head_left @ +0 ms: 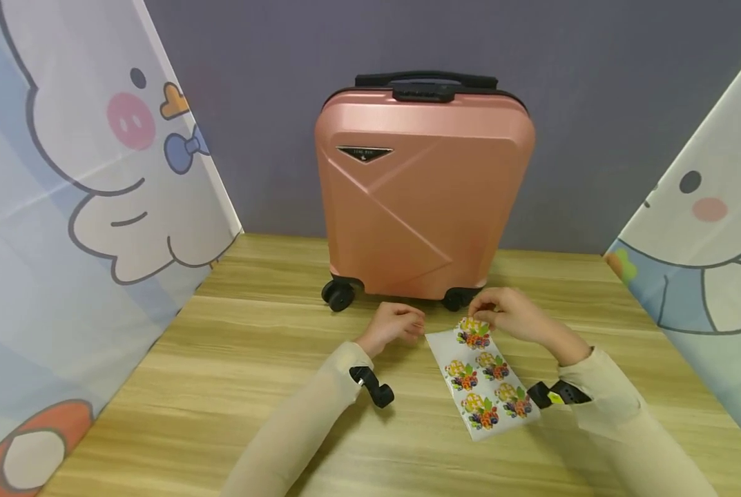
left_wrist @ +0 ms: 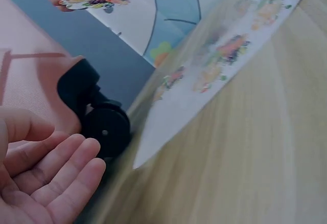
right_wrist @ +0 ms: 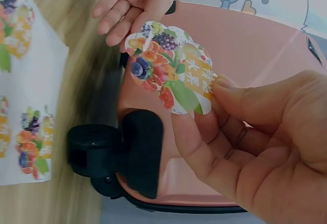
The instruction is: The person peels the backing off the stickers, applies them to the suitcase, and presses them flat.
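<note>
- My right hand (right_wrist: 255, 142) pinches a fruit sticker (right_wrist: 171, 68) between thumb and fingertips, lifted clear of the sheet (head_left: 482, 383).
- My left hand (head_left: 393, 328) is relaxed, fingers loosely out, holding nothing, at 9 o'clock of the sticker.
- The sheet lies flat on the table (head_left: 221, 386) at 6 o'clock of the sticker, five stickers on it.
- Pink suitcase (head_left: 422, 200) stands upright at 12 o'clock, its wheel (right_wrist: 117, 150) near my hands.
</note>
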A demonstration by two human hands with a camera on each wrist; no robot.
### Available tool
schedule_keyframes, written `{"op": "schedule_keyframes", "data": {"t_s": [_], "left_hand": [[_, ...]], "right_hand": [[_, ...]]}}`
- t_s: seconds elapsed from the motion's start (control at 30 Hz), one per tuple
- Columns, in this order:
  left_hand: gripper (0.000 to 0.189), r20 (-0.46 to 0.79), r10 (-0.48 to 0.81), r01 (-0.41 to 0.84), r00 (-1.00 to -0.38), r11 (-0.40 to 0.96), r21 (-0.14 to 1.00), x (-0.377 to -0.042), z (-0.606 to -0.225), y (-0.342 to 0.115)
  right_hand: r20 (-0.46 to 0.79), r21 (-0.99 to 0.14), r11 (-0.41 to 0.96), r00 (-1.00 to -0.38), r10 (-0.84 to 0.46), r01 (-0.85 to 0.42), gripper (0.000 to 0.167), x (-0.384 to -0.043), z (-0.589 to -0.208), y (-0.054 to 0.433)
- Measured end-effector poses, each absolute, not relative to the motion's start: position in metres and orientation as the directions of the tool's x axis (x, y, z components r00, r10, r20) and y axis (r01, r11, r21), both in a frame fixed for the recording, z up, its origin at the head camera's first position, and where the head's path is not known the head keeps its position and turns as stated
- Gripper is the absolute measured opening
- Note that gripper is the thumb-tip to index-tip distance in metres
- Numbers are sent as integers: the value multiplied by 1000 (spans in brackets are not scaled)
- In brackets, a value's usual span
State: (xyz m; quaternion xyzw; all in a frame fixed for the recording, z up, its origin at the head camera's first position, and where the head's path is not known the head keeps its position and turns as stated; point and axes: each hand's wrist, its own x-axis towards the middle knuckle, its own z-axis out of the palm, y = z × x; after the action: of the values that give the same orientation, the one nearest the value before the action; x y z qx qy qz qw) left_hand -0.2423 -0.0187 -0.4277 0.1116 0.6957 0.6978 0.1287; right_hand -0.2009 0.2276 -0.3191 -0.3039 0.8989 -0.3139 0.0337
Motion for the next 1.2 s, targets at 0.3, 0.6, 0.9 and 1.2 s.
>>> {"op": "schedule_keyframes", "data": {"t_s": [0.3,0.6,0.9,1.2], "left_hand": [[31,58,387,16,-920,-110,994,-237,-412,-27],[31,127,463,40,-877,-192,981,-220,-388,-15],[21,139,366,65,-920,-207,976,-214,-383,-6],[17,178,305,117,-936,-208,971,-218,-388,-5]], "right_hand": [[140,-582,620,-816,-561,-526,9,-205,-304,218],[117,-610,633,-844,-523,-477,11,-208,-295,208],[163,-610,619,-843,-513,-495,11,-210,-296,202],[204,-584,627,-840,-503,-517,14,-210,-299,203]]}}
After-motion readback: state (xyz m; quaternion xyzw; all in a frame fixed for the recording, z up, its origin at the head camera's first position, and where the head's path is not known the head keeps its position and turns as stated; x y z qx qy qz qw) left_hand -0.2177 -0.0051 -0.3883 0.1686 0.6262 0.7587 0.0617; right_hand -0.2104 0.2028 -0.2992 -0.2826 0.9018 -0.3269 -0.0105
